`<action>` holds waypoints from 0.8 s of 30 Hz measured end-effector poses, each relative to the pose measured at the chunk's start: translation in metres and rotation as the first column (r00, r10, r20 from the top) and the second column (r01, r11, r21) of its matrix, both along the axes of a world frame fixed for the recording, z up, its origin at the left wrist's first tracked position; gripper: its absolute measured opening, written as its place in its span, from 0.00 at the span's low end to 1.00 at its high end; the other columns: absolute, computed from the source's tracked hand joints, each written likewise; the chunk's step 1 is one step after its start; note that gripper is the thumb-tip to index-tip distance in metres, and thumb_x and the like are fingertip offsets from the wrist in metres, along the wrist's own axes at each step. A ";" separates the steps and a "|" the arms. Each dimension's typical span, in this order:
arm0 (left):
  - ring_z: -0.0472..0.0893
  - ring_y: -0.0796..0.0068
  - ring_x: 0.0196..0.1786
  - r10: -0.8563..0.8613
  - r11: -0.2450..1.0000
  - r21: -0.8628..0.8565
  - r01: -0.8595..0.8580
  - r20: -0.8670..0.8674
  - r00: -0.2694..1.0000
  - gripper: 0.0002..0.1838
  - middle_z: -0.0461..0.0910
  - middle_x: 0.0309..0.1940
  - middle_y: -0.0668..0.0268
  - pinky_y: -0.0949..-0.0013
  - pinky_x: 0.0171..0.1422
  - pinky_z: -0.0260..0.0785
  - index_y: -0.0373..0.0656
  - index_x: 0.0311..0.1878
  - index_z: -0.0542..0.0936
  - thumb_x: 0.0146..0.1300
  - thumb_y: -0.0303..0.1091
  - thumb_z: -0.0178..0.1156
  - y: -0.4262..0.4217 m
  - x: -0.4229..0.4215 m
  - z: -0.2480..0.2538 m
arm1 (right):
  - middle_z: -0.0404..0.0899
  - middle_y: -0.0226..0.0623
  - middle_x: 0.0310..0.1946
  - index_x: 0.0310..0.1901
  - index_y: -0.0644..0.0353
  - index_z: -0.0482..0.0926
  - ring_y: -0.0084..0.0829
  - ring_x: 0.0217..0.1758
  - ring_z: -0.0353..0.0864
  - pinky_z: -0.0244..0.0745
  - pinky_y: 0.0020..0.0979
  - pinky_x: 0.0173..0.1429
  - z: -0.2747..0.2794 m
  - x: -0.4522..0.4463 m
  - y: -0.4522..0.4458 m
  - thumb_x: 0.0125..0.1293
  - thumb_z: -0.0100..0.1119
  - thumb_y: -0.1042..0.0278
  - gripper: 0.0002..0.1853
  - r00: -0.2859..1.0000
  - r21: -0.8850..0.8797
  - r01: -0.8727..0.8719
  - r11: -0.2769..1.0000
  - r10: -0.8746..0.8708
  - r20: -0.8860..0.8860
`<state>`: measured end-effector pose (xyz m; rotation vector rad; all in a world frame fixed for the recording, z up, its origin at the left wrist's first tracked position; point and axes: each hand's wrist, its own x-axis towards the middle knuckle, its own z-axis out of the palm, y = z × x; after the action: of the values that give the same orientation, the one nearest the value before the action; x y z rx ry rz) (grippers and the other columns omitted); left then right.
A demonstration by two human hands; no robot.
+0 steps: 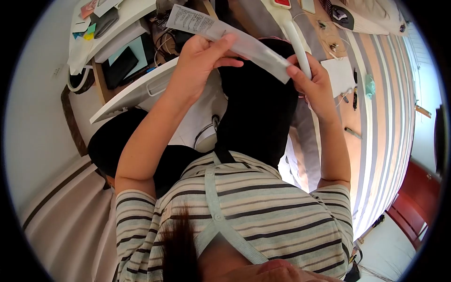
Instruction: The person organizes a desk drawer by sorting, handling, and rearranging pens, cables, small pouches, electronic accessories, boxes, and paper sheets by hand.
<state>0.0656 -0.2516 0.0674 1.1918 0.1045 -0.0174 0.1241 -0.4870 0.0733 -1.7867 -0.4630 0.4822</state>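
A long, flat, translucent plastic sleeve [258, 49] with dark printed text at its upper left end stretches between both hands. My left hand [199, 63] is closed on its middle part, thumb on top and some fingers below. My right hand [312, 84] pinches the lower right end between thumb and fingers. A white stick-like handle [297, 44] with a red patch at its far end also runs into my right hand. Part of the grip on it is hidden. Whether anything lies inside the sleeve, I cannot tell.
At the left, an open drawer [105, 91] holds a black wallet-like item [120, 68] and cables. Papers lie on the white desk [134, 14] above. On the right, a striped bed sheet [380, 141] carries a white sheet of paper [337, 75], pens, earphones and a green crumpled wrapper [370, 87].
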 end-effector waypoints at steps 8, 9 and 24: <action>0.84 0.68 0.42 0.031 0.999 -0.040 -0.031 0.003 1.000 0.15 0.83 0.40 0.58 0.69 0.46 0.77 0.37 0.47 0.77 0.69 0.41 0.55 0.006 -0.007 -0.001 | 0.59 0.19 0.18 0.44 0.62 0.75 0.12 0.18 0.55 0.47 0.18 0.22 -0.003 0.002 0.007 0.69 0.56 0.58 0.14 0.949 0.160 -0.014 0.987 0.063 -0.309; 0.84 0.67 0.42 0.037 0.998 -0.048 -0.037 0.000 0.999 0.16 0.83 0.40 0.58 0.70 0.46 0.78 0.37 0.47 0.77 0.69 0.42 0.55 0.007 -0.008 -0.002 | 0.59 0.19 0.18 0.44 0.62 0.75 0.12 0.18 0.55 0.47 0.18 0.22 -0.004 0.003 0.009 0.69 0.56 0.58 0.14 0.949 0.159 -0.020 0.987 0.069 -0.308; 0.83 0.63 0.46 0.005 0.988 -0.157 0.004 0.057 0.998 0.23 0.82 0.44 0.54 0.67 0.49 0.77 0.35 0.50 0.76 0.71 0.48 0.49 0.025 -0.018 -0.005 | 0.72 0.30 0.22 0.41 0.60 0.74 0.12 0.16 0.55 0.45 0.17 0.19 -0.012 0.008 0.028 0.72 0.49 0.55 0.15 0.942 0.217 -0.026 0.976 0.097 -0.322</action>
<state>0.0476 -0.2269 0.0623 1.0339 0.0522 0.0091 0.1318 -0.4593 0.0613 -1.4549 -0.3207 0.7370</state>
